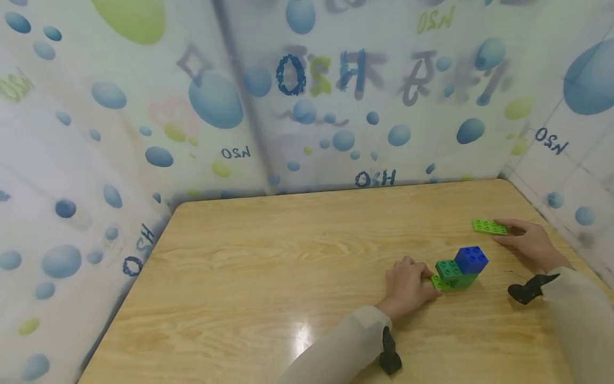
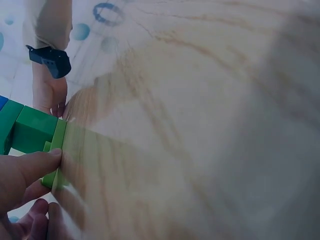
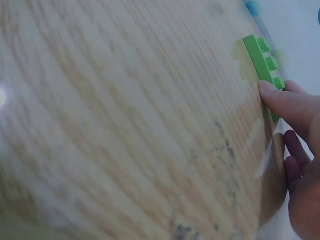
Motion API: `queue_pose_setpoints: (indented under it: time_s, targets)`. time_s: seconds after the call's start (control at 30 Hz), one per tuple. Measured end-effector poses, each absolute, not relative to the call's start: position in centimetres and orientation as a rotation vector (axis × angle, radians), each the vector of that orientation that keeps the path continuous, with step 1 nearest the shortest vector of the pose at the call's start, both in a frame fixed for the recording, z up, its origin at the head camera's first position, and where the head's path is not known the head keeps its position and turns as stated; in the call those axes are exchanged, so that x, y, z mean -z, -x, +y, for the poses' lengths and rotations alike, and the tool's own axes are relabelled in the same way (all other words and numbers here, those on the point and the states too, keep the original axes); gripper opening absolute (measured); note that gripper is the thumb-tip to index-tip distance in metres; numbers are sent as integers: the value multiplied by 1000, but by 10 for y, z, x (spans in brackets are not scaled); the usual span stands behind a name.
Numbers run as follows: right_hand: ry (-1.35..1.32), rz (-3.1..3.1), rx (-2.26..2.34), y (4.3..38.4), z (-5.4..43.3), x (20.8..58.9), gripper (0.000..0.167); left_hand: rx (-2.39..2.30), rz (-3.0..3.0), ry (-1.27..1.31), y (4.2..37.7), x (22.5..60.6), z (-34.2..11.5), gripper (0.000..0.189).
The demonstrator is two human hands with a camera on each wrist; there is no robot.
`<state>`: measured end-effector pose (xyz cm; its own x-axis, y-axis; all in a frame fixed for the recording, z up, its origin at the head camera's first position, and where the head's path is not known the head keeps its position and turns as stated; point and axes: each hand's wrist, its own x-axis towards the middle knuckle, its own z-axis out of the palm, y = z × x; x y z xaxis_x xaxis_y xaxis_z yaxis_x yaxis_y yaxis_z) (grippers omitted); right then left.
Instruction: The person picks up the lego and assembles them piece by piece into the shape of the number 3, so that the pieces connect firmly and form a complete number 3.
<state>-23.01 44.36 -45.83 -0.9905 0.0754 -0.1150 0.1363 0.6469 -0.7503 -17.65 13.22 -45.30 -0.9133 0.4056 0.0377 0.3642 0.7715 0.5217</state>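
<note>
On the right side of the table stands a small stack of toy building bricks. It has a lime green plate (image 1: pixel 439 283) at the bottom, a dark green brick (image 1: pixel 448 269) and a blue brick (image 1: pixel 472 260) on top, and a green brick (image 1: pixel 464 281) under the blue one. My left hand (image 1: pixel 406 282) pinches the lime plate's left end between thumb and finger; the thumb (image 2: pixel 42 162) shows on its edge in the left wrist view. Farther back and right, my right hand (image 1: pixel 527 241) pinches a separate studded lime green plate (image 1: pixel 488 227) by its right end.
The wooden table (image 1: pixel 268 266) stretches far to the left of the hands. Its back edge meets a wall (image 1: pixel 316 149) patterned with blue and green dots, with more wall along both sides. Each wrist wears a black camera (image 1: pixel 527 290).
</note>
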Motion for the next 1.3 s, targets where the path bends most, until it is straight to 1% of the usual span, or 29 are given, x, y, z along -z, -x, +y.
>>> queue_pose_setpoints:
  time_s: [0.1, 0.3, 0.53, 0.97, 1.13, 1.3]
  targets:
    - [-218, 2817, 1280, 228, 444, 459, 71, -815, 2887, -633, 177, 452, 133, 33]
    - [-278, 2871, 1334, 220, 440, 461, 65, -815, 2884, -634, 175, 450, 134, 33]
    - [-352, 2780, 1377, 219, 441, 454, 71, -828, 2884, -630, 175, 450, 133, 34]
    - [-195, 2844, 1312, 215, 436, 428, 67, -842, 2895, -646, 176, 456, 131, 34]
    - [-164, 2907, 1246, 214, 436, 425, 64, -862, 2864, -632, 176, 456, 131, 34]
    - [-83, 2927, 1252, 205, 423, 411, 60, -848, 2873, -634, 175, 454, 132, 34]
